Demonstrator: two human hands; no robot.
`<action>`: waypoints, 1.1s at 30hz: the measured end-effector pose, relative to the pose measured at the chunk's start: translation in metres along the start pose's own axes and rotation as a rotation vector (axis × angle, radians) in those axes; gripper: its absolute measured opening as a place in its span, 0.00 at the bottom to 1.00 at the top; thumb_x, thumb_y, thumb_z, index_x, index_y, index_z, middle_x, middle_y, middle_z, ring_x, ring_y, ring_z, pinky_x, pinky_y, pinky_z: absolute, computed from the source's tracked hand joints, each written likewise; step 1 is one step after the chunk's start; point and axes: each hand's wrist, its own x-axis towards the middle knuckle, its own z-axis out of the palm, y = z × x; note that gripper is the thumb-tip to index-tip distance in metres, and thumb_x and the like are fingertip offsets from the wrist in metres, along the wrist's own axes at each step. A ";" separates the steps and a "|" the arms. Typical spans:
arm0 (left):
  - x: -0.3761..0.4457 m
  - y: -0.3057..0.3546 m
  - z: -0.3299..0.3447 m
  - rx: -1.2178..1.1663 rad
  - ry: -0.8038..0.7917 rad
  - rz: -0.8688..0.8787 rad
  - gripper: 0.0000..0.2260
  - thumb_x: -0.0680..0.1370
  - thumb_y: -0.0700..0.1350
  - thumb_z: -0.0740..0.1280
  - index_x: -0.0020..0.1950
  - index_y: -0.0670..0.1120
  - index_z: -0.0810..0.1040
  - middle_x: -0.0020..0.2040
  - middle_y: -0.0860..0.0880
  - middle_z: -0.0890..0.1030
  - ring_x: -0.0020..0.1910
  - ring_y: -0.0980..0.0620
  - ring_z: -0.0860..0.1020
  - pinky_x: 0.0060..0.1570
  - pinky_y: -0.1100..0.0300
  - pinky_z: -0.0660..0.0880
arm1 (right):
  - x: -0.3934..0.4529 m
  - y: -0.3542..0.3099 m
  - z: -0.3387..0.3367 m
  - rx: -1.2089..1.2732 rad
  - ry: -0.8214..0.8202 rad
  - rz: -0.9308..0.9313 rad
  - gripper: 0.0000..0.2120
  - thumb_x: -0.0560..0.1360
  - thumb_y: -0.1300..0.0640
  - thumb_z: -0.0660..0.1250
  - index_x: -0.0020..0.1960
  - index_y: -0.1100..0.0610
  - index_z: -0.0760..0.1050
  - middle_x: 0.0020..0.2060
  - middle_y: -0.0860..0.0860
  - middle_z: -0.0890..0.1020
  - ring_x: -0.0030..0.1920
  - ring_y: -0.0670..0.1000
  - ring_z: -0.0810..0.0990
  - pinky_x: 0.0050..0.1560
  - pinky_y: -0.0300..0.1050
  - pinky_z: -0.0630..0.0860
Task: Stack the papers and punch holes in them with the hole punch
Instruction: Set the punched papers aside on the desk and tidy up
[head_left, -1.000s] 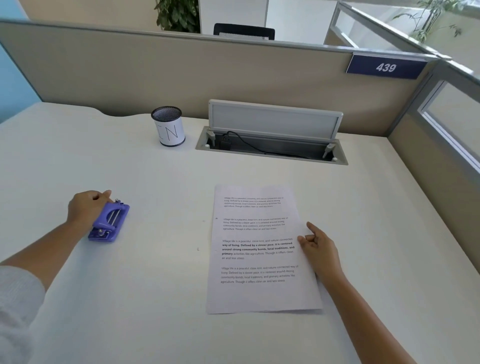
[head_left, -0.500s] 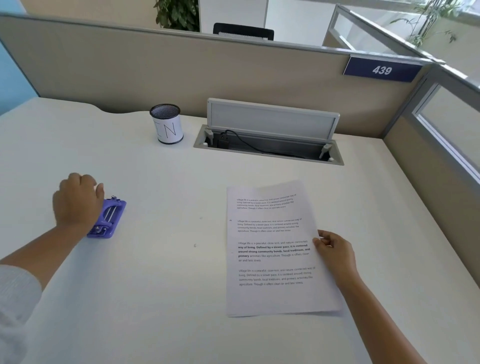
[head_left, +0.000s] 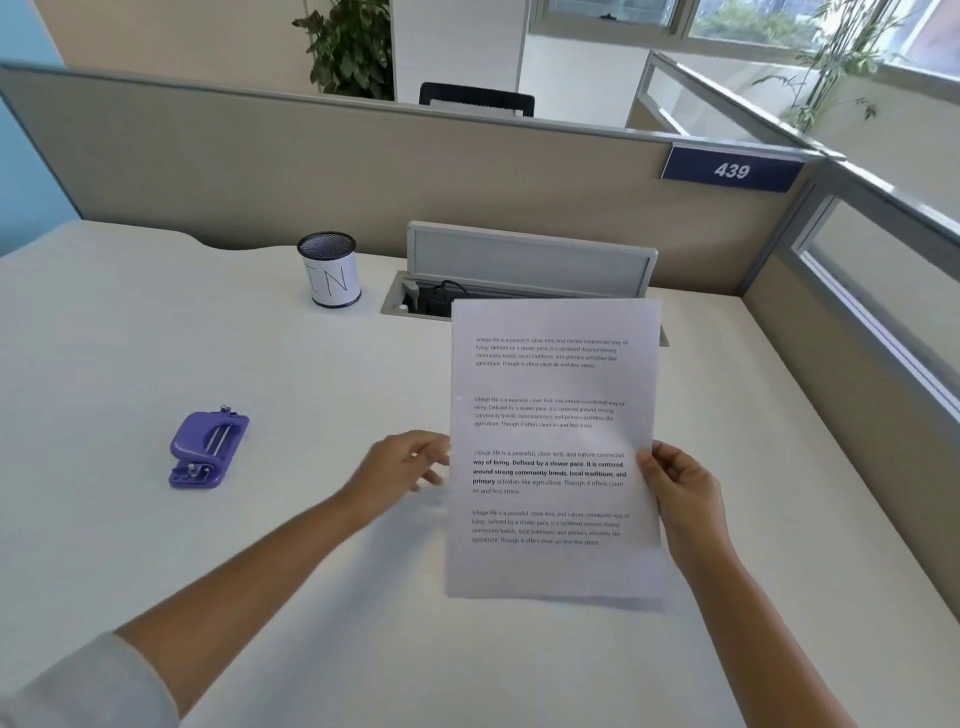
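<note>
A white tabletop (head_left: 130, 338) in a beige-partitioned office cubicle carries the work. The white printed papers (head_left: 553, 447) are held upright, lower edge at the tabletop, their right edge pinched by the right hand (head_left: 680, 499). The left hand (head_left: 402, 470), blurred, fingers spread, is at their left edge. The purple plastic hole punch (head_left: 208, 449) lies well apart, left of it.

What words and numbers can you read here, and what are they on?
"439": white number on the blue sign on the partition.
"IN": handwritten on the white label of the mesh pen cup.
"Village life is a peaceful, close-knit, and nature-connected way of living...": start of each of four paragraphs on the papers.
"way of living. Defined by a slower pace, it is centered around strong community bonds, local traditions, and primary": bold part, third paragraph.
Hole punch: no text visible.
</note>
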 end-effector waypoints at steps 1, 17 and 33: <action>-0.002 0.006 0.009 -0.016 0.036 0.035 0.08 0.78 0.45 0.61 0.43 0.56 0.77 0.39 0.56 0.82 0.33 0.61 0.80 0.36 0.63 0.74 | -0.001 -0.002 0.000 0.010 -0.003 -0.027 0.05 0.76 0.61 0.65 0.47 0.54 0.80 0.37 0.50 0.85 0.35 0.46 0.81 0.35 0.37 0.80; -0.015 0.027 0.030 -0.006 0.520 0.287 0.06 0.77 0.41 0.64 0.46 0.43 0.80 0.34 0.60 0.80 0.35 0.58 0.74 0.37 0.64 0.71 | -0.008 -0.014 0.009 0.175 -0.061 -0.297 0.12 0.69 0.43 0.69 0.45 0.50 0.78 0.38 0.44 0.83 0.40 0.43 0.79 0.42 0.34 0.77; -0.021 -0.024 0.066 0.037 0.460 0.098 0.14 0.77 0.41 0.62 0.32 0.43 0.66 0.28 0.46 0.67 0.30 0.50 0.64 0.33 0.58 0.62 | -0.012 0.042 0.012 -0.152 -0.139 -0.091 0.08 0.79 0.61 0.60 0.48 0.57 0.78 0.38 0.40 0.85 0.38 0.39 0.80 0.38 0.33 0.76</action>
